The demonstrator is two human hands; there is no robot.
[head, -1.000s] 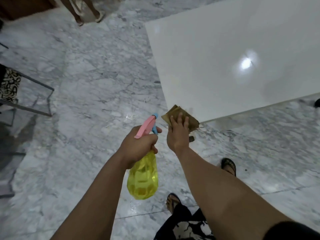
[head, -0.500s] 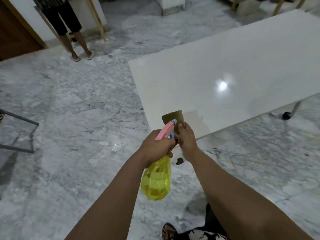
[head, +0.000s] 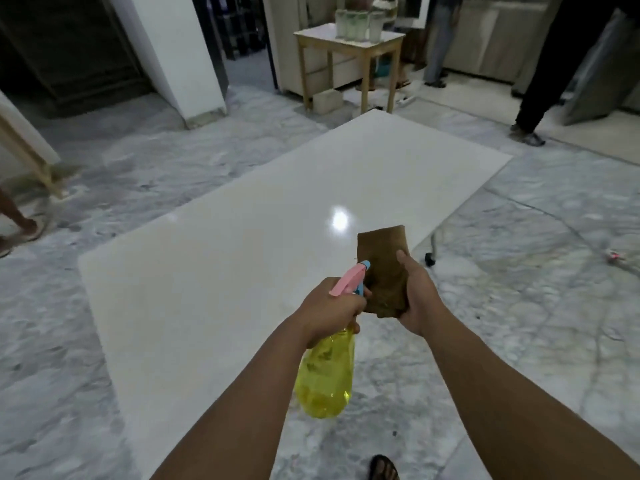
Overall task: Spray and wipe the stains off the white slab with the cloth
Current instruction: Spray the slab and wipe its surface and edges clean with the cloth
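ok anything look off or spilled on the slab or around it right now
No spill or stain shows on the slab; only a light's glare. The cloth is held up in the right hand, off the surface, and the left hand grips the spray bottle. Nothing stands out.
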